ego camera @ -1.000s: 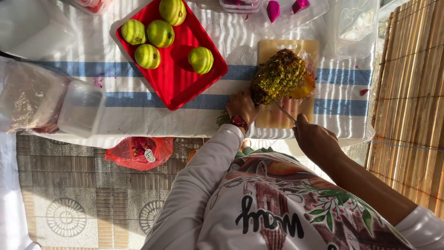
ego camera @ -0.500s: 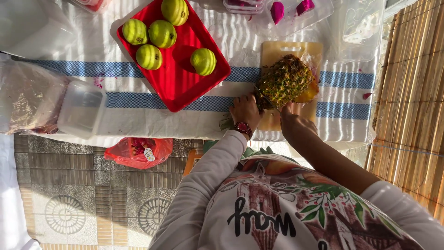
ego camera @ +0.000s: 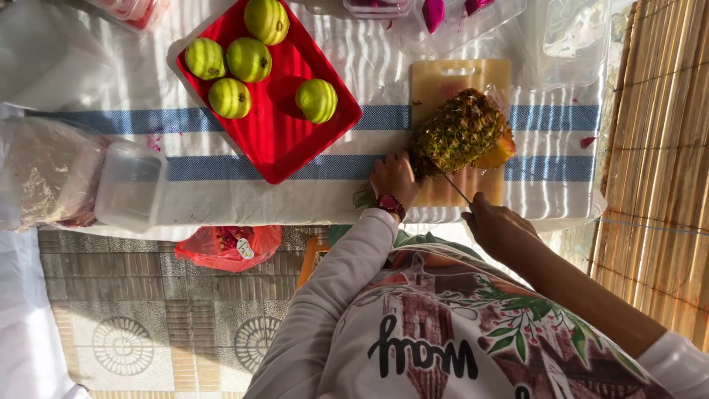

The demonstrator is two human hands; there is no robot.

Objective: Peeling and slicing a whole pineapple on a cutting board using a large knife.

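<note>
Left hand (ego camera: 394, 177) gripping pineapple (ego camera: 459, 131) on cutting board (ego camera: 458, 77); right hand (ego camera: 498, 229), at five o'clock, clenched around knife (ego camera: 456, 186).

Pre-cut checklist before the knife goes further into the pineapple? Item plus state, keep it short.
1. Pineapple lies on the wooden cutting board: ok.
2. Left hand steadies the pineapple at its leafy end: ok.
3. Right hand grips the knife, blade at the fruit: ok.
4. Left fingers apart from the blade: cannot tell, they sit close.
5. Board fully on the striped cloth: ok.
6. Red tray of green fruits apart from the board: ok.
</note>
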